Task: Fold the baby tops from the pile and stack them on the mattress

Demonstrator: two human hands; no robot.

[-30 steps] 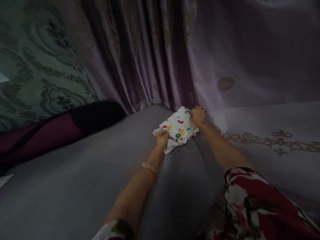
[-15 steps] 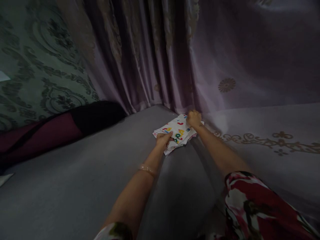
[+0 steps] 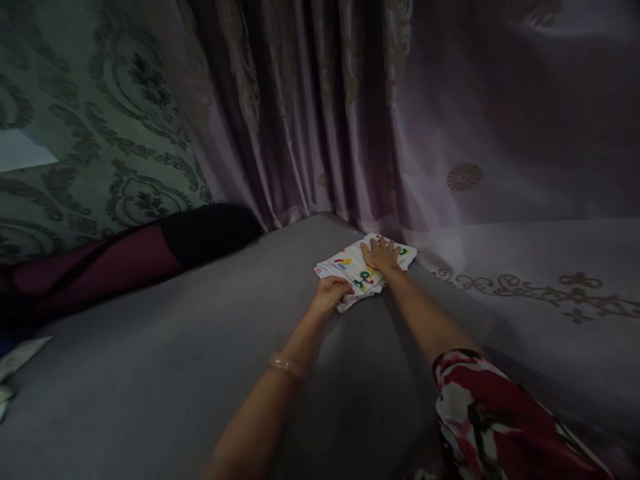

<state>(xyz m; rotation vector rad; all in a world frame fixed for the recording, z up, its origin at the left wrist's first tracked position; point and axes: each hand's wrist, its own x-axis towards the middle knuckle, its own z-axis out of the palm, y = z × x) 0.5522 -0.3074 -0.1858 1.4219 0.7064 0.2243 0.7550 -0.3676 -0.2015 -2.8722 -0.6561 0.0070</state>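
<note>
A stack of folded white cloth [image 3: 350, 257], printed with colourful letters and shapes, lies on the grey bed surface near the curtain. My right hand [image 3: 383, 255] rests flat on top of it with the fingers spread. At the near left edge of the stack, my left hand [image 3: 331, 293] has its fingers closed on the cloth's border; the fingertips are partly hard to make out. Beneath the top piece, further layers of pale fabric stick out towards me.
Purple curtains [image 3: 310, 120] hang right behind the stack. Along the green patterned wall [image 3: 135, 133] lies a long maroon and black bundle [image 3: 125, 257]. Some pale items [image 3: 23, 357] sit at the left edge. White fabric with gold embroidery [image 3: 525, 287] covers the right side.
My right hand has gone from a closed grip at the cloth's far right corner to lying flat on top. My left fingers have shifted at the near left edge. The view turned slightly left.
</note>
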